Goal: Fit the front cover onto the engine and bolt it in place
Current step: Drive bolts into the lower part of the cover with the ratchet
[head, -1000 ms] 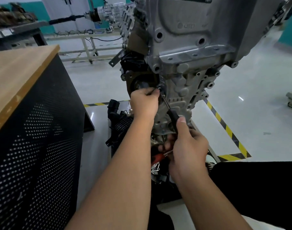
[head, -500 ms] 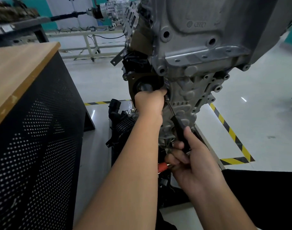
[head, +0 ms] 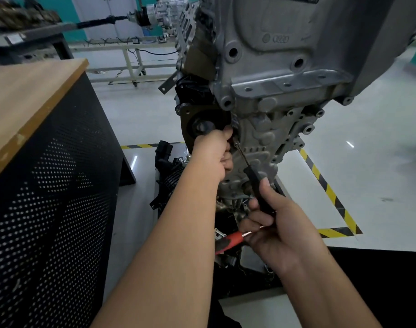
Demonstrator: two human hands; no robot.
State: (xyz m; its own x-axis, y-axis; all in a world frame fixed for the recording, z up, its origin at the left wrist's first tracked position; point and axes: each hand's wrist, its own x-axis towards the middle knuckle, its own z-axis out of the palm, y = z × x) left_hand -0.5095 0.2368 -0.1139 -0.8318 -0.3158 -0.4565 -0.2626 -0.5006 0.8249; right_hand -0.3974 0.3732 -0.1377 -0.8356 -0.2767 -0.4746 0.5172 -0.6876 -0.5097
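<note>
Left hand curls against dark cover mid-frame — right hand grips black-handled screwdriver, thin steel shaft on ribbed cast engine.

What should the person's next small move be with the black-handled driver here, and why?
Probably turn the driver to run the bolt in. The right hand grips its black handle, its shaft slants up to the edge of the dark front cover, and the left hand is curled at the tip there, seemingly steadying it. The bolt itself is hidden.

The left hand hides the driver tip — engine top cropped.
</note>
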